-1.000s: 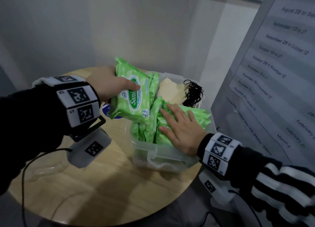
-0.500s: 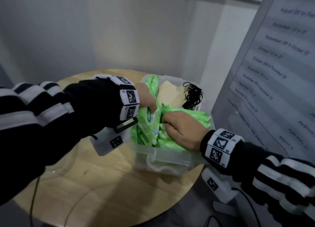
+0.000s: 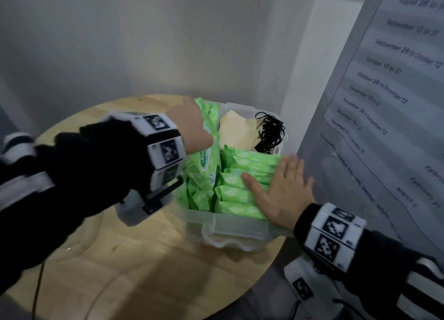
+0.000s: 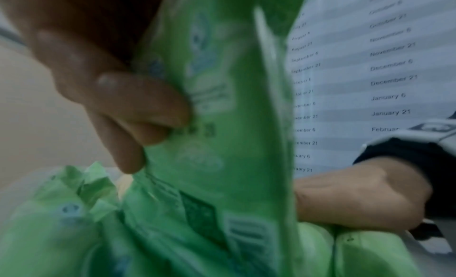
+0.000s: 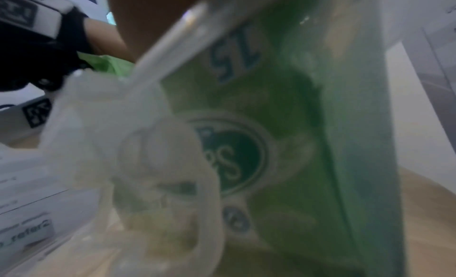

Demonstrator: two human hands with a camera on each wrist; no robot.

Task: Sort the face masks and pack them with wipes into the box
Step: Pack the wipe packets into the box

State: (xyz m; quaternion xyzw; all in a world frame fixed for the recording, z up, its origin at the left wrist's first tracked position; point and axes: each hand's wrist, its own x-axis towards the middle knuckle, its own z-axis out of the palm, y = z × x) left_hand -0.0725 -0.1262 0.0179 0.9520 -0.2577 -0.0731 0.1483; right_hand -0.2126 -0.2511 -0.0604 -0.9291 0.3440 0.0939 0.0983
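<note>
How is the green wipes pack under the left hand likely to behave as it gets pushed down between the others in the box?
The wipes pack will probably flex rather than stay stiff: the left wrist view shows its film creasing under the left hand. The glossy wrapper may slip along neighbouring packs. Standing on edge in the clear box, it seems apt to lean unless wedged.

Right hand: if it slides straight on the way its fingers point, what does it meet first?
The right hand lies flat on green wipe packs in the clear plastic box, fingers pointing toward the upright green wipe pack gripped by the left hand. That pack probably comes first; depth is unclear.
</note>
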